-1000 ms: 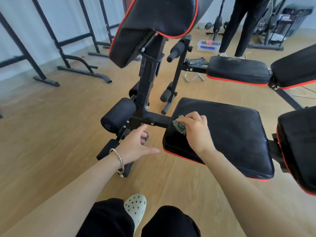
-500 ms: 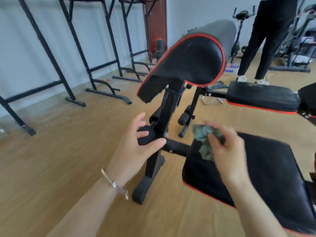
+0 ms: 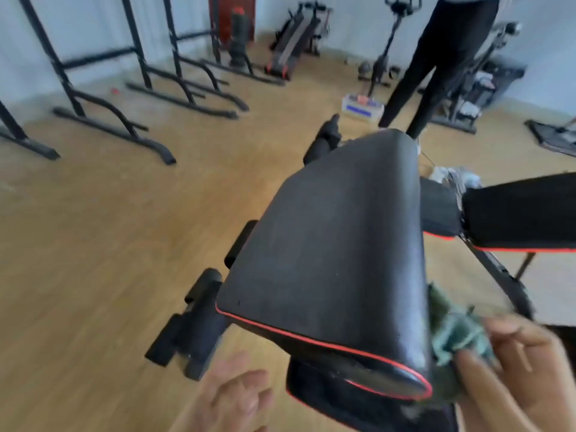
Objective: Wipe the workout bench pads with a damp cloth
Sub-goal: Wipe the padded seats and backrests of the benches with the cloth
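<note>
Over the gym's wooden floor (image 3: 93, 244), the view now clears the tilted upper pad (image 3: 336, 244), where the right hand (image 3: 514, 363), newly risen, pinches the green cloth (image 3: 458, 335) against its 4 o'clock edge, the left hand (image 3: 237, 400) loosely spread and empty at 6 o'clock, so wiping likely shifts here.

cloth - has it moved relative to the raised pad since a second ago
Yes. The cloth, held by the right hand, has come up from well below the raised pad to that pad's right edge.

black steel racks (image 3: 134, 88) stand on the wooden floor (image 3: 93, 244); a person in black trousers (image 3: 436, 63) stands beside an exercise bike (image 3: 383, 51), a small box (image 3: 361, 109) near their feet.
</note>
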